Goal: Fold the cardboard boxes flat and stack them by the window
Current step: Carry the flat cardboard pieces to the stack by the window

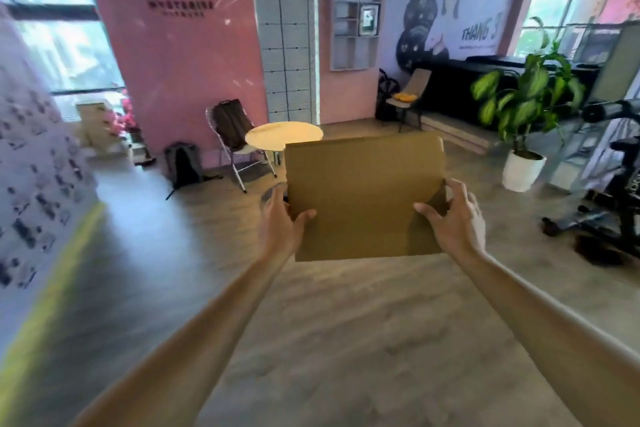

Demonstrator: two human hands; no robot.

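A flattened brown cardboard box [360, 194] is held out in front of me at chest height, its broad face toward the camera. My left hand [282, 222] grips its lower left edge with the thumb on the front. My right hand [453, 215] grips the lower right edge, where a flap is folded over. A large window [59, 31] is at the far left, with a pale box-like stack [97, 121] on the floor below it. Another window [568, 0] is at the far right.
A round wooden table [284, 135] and a folding chair with a dark bag [230, 128] stand ahead. A backpack [181, 163] leans on the pink wall. A potted plant [523, 163] and exercise equipment [609, 204] are at the right. A patterned wall [31, 184] is close on the left.
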